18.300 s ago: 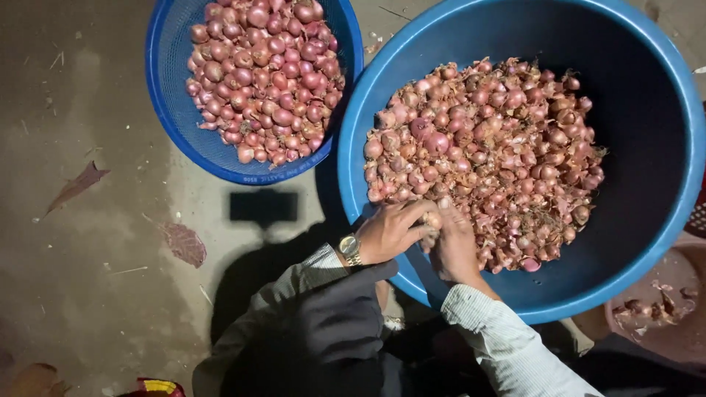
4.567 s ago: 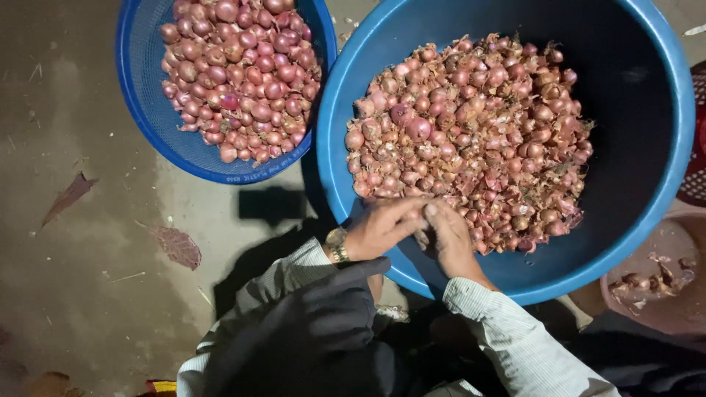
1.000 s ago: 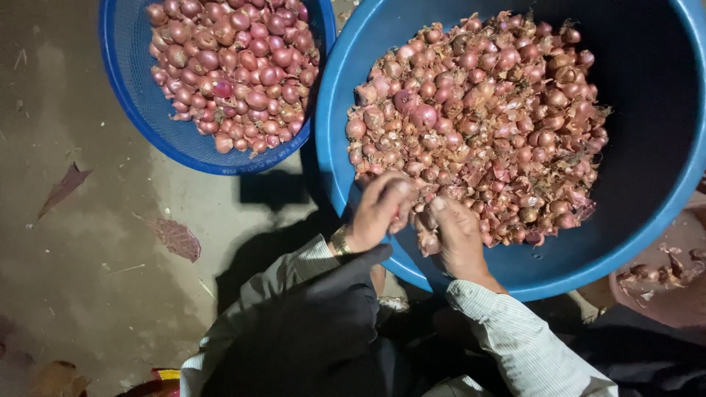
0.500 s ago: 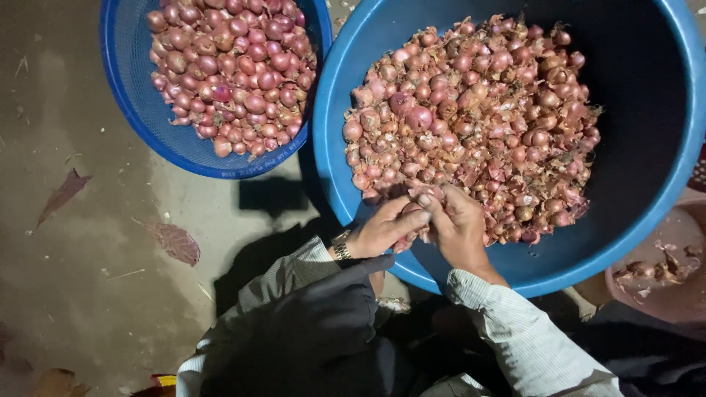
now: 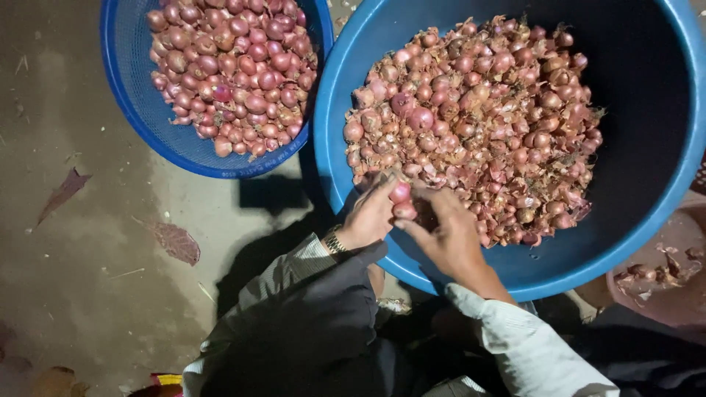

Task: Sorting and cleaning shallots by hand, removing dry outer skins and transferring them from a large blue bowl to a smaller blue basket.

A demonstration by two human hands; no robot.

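The left hand sits at the near edge of the tub, a big blue round one, with its grip pinched together on two small peeled shallots, one above the other. These shallots are held just over the near edge of the heap, which fills the middle of the tub: small reddish bulbs mixed with dry papery skins. The right hand is just right of the left, also at the near side of the tub; its thumb reaches toward the lower shallot, its fingers curl over the heap's near edge. Whether its grip is clamped on anything cannot be told, as the fingers hide what lies beneath. A watch shows on the left wrist, just outside the tub's near rim. Both arms wear pale sleeves, and a dark garment lies across the lap below the tub.

Left of the tub, touching or nearly touching its rim, stands a blue mesh basket, smaller than the tub, holding cleaner, smoother shallots of deeper purple. Both stand on a grey floor. Dry leaves lie on the floor left of the tub, below the basket. At the tub's lower right, a pinkish bowl holds scraps, partly out of view.
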